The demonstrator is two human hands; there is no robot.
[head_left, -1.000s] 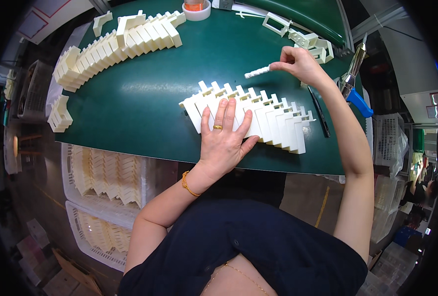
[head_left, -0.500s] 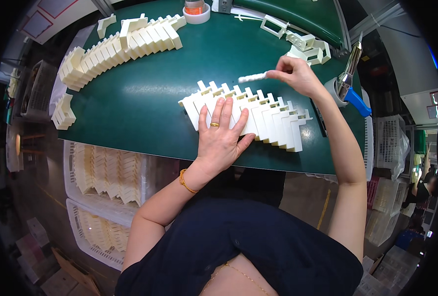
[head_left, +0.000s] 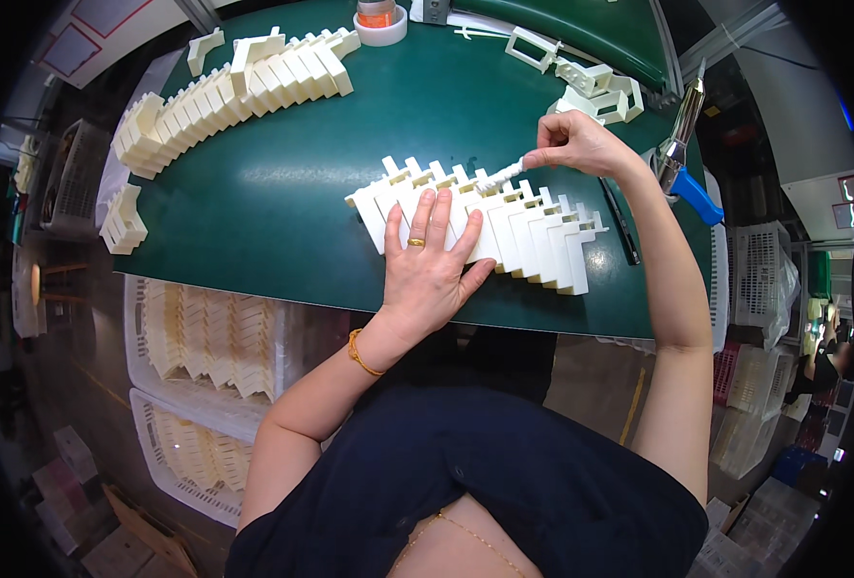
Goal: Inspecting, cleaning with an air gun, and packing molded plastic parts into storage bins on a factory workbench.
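Head view: the left hand (head_left: 434,262) lies palm-down, fingers spread apart, on overlapping parts (head_left: 535,248) fanned across the table (head_left: 287,226); to its right, a white stick (head_left: 506,175) slants over their far edge, pinched by the inward-turned right hand (head_left: 583,149).

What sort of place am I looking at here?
Probably a factory workshop: near-identical white parts lie overlapped on a green worktable, and crates of similar pieces stand below.
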